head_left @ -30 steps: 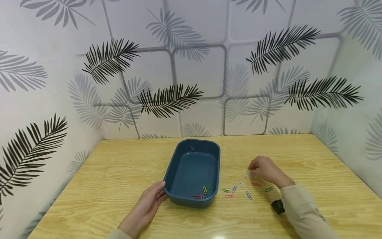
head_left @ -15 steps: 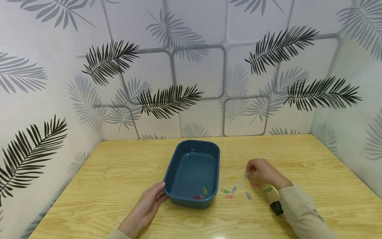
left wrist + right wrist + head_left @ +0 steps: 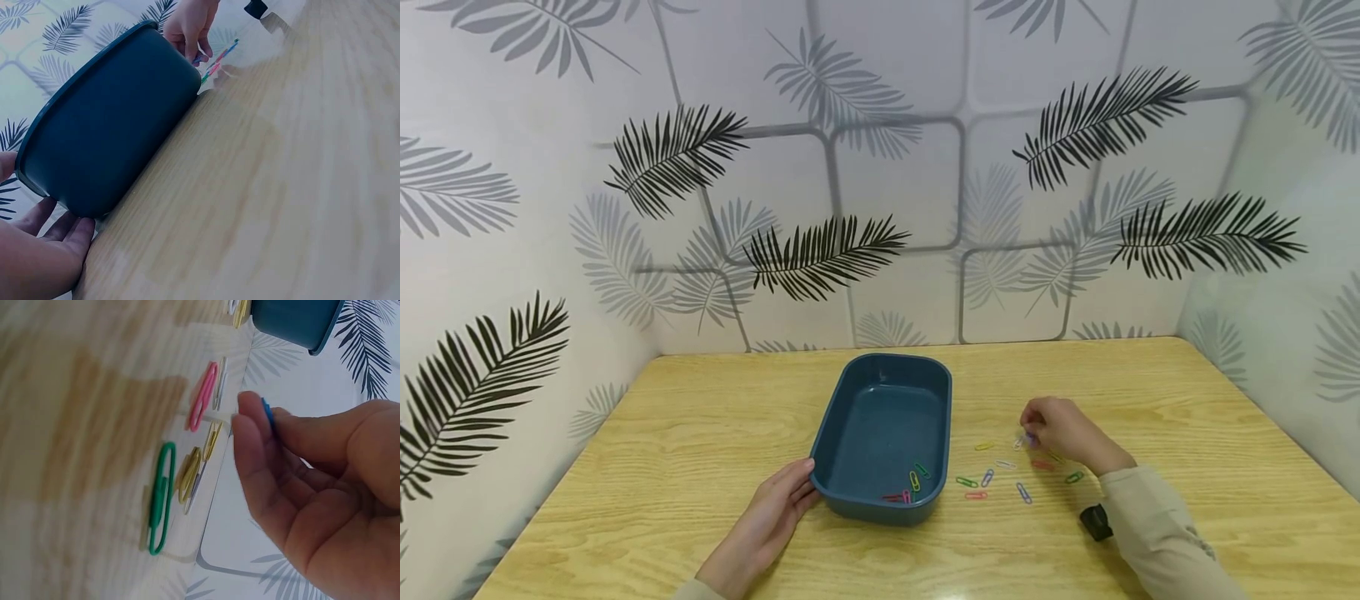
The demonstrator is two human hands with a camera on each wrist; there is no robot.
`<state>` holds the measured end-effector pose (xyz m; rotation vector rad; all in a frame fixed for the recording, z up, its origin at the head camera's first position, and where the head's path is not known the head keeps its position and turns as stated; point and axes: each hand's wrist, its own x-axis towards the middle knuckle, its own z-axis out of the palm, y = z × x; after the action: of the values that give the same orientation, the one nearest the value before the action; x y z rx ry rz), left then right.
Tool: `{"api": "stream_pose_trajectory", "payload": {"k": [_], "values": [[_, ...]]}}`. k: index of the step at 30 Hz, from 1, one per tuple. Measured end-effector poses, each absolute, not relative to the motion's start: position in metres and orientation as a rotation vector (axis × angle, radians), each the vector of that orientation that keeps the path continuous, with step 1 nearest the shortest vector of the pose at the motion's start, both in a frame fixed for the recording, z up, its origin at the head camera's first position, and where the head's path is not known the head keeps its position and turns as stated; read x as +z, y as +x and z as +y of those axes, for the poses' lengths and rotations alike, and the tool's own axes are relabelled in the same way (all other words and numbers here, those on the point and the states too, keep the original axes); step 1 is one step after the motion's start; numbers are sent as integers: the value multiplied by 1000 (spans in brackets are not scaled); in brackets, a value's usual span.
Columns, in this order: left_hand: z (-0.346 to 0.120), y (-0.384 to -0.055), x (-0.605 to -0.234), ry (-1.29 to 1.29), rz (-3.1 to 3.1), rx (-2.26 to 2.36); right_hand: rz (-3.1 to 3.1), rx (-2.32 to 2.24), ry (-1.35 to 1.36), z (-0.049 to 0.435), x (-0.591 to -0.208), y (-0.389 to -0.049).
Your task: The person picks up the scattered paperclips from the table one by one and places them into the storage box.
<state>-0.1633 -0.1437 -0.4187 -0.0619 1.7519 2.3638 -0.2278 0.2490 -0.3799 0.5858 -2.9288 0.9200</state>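
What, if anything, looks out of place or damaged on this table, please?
Nothing looks damaged, and the blue bin stands upright. The only untidy spot is the loose paper clips scattered on the table to its right, lying at mixed angles, while others sit inside it.

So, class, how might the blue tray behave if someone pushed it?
The blue tray would probably slide, not tip, since it looks wider than tall. Its smooth walls hold their shape, suggesting fairly stiff plastic. The few paper clips inside might shift.
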Motion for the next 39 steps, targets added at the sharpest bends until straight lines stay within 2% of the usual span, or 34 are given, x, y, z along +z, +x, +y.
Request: {"api": "stream_pose_trajectory", "payload": {"k": [14,39], "values": [[-143,-163,-420,-92,1754,2366,-2936,870,604,251,-380,-227],[-142,-164,-420,-98,1752,2370,-2766,1102,548,239,-357,-224]]}}
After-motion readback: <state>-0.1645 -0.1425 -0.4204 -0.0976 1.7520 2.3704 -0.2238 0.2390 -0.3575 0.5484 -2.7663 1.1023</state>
